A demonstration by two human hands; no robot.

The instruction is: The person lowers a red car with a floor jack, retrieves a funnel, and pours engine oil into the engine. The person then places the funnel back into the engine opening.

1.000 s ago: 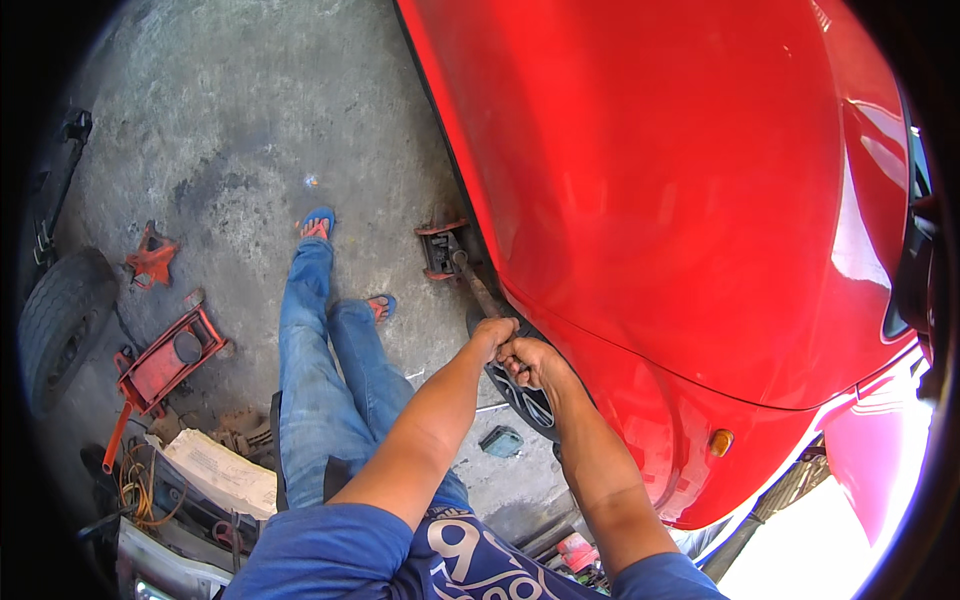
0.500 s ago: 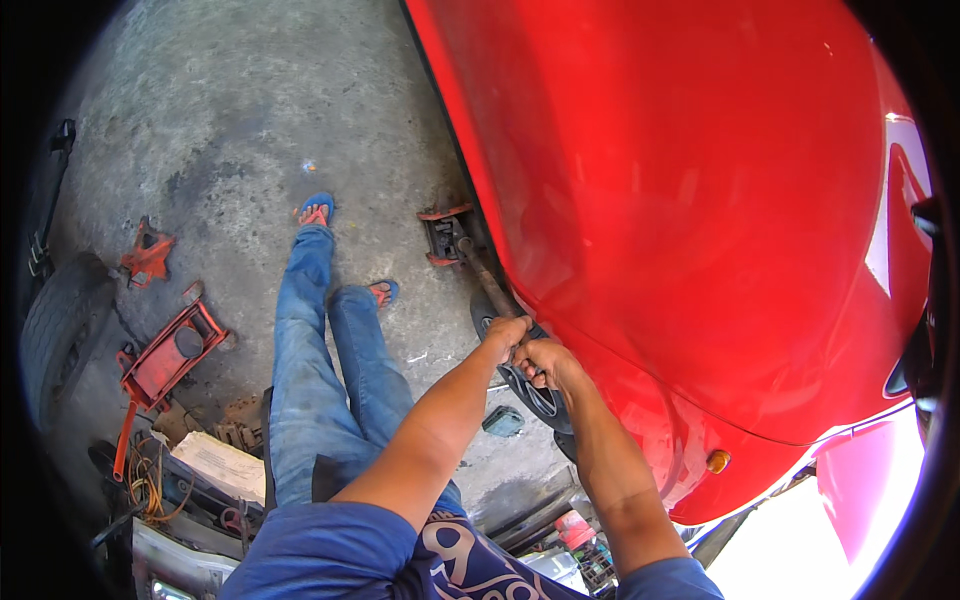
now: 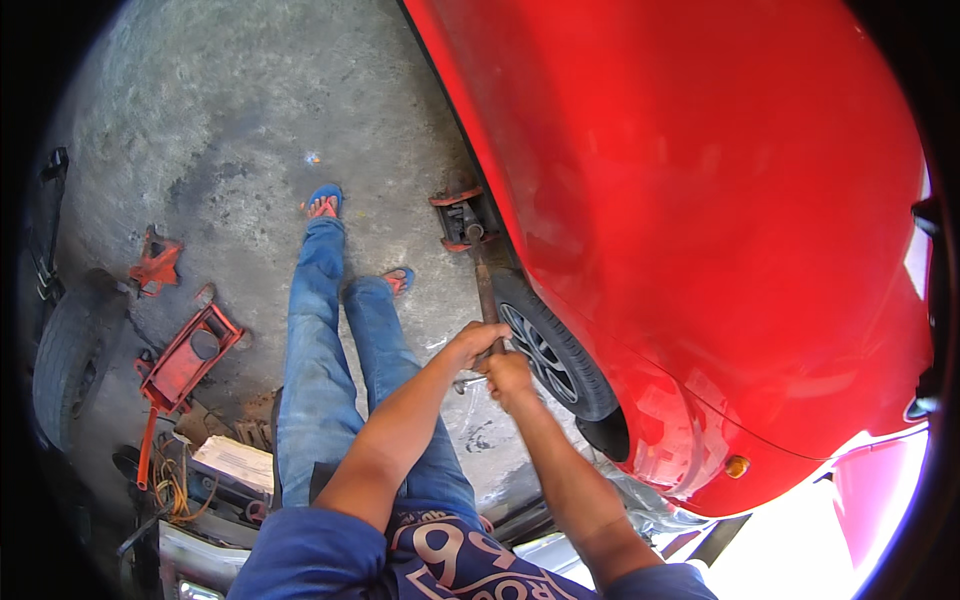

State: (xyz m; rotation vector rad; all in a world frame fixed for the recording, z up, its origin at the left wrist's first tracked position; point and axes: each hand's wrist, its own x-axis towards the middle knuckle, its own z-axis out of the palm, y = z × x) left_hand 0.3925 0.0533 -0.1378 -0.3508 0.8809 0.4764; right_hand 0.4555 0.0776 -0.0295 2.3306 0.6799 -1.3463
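My left hand (image 3: 480,338) and my right hand (image 3: 508,378) are closed around a long metal handle (image 3: 482,280), right hand nearer my body. The handle rises from a floor jack (image 3: 458,212) at the lower edge of a red car (image 3: 700,200). Just beside my hands is the car's wheel (image 3: 540,350), with a dark tyre and silver spokes. What the jack bears on under the body is hidden.
At left lie a red jack stand (image 3: 156,266), another red floor jack (image 3: 188,356), a loose tyre (image 3: 65,360), an orange cord (image 3: 180,495) and a pale flat slab (image 3: 230,457). My legs (image 3: 315,330) in blue jeans stand on the concrete floor (image 3: 230,120).
My hands have moved down and slightly left with the handle, which now stands more upright in view. More of the car's wheel shows beside them.
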